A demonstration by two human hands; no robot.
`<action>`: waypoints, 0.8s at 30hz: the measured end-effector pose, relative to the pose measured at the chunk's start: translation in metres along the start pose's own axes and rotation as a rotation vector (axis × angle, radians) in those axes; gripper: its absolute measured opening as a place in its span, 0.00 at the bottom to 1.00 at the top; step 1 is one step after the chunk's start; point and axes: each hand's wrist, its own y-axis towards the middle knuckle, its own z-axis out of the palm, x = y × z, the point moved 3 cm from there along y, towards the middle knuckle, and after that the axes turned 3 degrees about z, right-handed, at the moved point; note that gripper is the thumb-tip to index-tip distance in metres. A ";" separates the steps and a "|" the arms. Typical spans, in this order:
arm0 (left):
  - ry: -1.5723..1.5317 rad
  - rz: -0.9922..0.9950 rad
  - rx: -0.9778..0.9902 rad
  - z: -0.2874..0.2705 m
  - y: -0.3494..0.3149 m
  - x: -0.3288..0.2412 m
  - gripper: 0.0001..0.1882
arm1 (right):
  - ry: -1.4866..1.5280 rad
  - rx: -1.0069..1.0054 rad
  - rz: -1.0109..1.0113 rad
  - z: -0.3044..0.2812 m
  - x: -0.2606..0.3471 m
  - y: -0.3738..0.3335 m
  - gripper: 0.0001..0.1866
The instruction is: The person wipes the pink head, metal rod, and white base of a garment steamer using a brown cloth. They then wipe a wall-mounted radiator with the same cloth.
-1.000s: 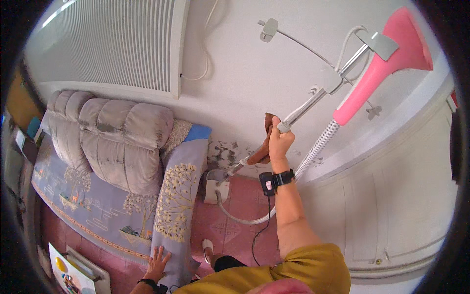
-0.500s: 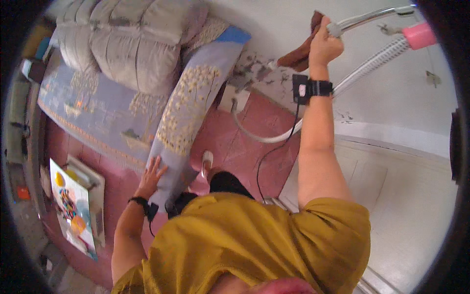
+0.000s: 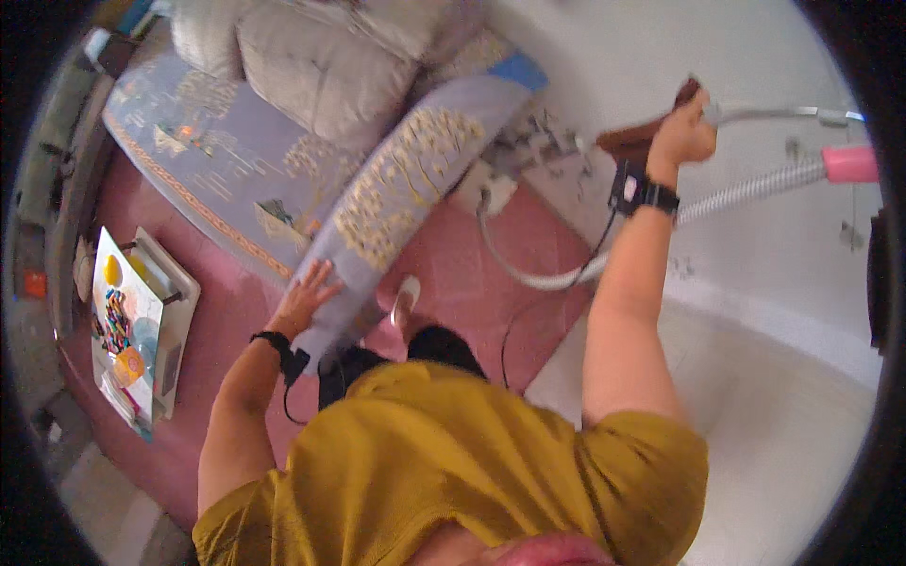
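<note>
My right hand (image 3: 687, 134) is raised at the upper right, closed round a brown cloth (image 3: 628, 141) that pokes out on both sides of the fist. A shiny metal tube (image 3: 788, 112) meets the fist from the right; whether my fingers grip it through the cloth is hidden. Below it a ribbed grey hose (image 3: 755, 191) runs behind my wrist to a pink sleeve (image 3: 850, 164). With fingers spread, my left hand (image 3: 310, 294) lies on the end of the grey-blue patterned sofa arm (image 3: 401, 193).
Grey cushions (image 3: 326, 80) fill the sofa seat (image 3: 236, 156). A white low table (image 3: 142, 311) with colourful small items stands at the left on the reddish floor (image 3: 444, 283). A pale pipe (image 3: 543, 281) curves along the floor near the wall (image 3: 604, 57). Black cords hang from both wrists.
The view has turned, shifting the sofa and the wall rightward. My right hand with the brown cloth appears farther right and lower. My left hand stays on the sofa arm.
</note>
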 end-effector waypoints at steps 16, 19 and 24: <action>-0.234 0.066 -0.259 0.025 -0.018 0.018 0.49 | 0.088 0.192 0.126 -0.069 0.036 -0.069 0.39; -0.344 0.049 -0.327 0.040 -0.035 0.043 0.40 | 0.125 0.526 0.353 -0.074 0.028 -0.076 0.30; -0.434 -0.020 -0.354 0.071 -0.118 0.120 0.29 | 0.800 0.915 0.516 -0.100 0.047 -0.119 0.17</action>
